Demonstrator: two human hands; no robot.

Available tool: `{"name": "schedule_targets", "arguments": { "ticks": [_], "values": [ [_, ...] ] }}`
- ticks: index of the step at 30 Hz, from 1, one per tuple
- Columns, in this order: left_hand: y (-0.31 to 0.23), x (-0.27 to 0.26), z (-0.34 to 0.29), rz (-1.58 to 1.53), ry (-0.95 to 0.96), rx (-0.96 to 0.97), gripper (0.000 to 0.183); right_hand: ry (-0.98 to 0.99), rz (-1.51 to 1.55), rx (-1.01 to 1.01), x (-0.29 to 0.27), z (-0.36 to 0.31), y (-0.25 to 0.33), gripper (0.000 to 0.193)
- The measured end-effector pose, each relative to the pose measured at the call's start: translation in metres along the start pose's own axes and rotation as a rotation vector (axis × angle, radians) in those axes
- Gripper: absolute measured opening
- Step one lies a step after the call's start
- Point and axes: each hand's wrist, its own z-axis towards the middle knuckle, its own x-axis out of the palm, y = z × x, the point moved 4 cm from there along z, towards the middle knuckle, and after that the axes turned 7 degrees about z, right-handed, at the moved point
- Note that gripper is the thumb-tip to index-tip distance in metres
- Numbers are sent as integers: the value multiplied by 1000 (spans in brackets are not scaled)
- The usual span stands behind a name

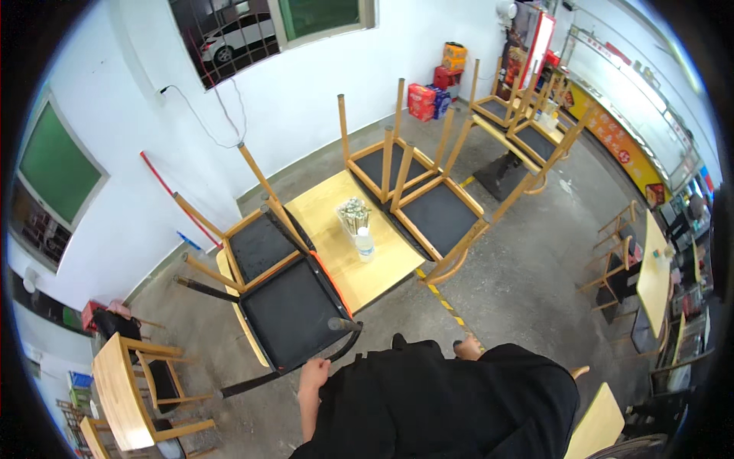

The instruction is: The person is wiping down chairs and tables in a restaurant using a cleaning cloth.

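Note:
My left hand [313, 374] has its fingers curled at the lower edge of a black-seated chair [293, 312], which lies upside down on the near left of a light wooden table [323, 206]. The hand seems to touch the chair's curved black back rail. My right hand [469, 349] shows only in part past my black clothing, low over the floor. A small dark patch lies at its fingertips, too unclear to name. A clear bottle with a white cap [365, 244] stands on the table beside a holder of wrapped utensils [354, 215].
More upturned chairs [440, 217] rest on the table's far side, legs up. A second table [505, 144] with upturned chairs stands behind. Yellow-black tape [442, 301] marks the floor. Wooden tables [122, 390] stand at the left and right [654, 275]. Drink packs [421, 102] sit by the wall.

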Motion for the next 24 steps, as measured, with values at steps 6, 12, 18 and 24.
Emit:
{"name": "schedule_targets", "arguments": {
  "ticks": [6,12,18,24],
  "values": [
    [52,23,-14,-9,314,-31,53,-159,-306,-30,80,-30,-128,30],
    [46,2,-37,-70,129,96,42,-43,182,133,-32,-158,-18,48],
    [46,60,-6,355,571,423,57,-160,266,-15,-73,-204,-48,54],
    [-39,56,8,313,462,732,48,-169,300,514,-46,-317,-167,54]
  ]
}}
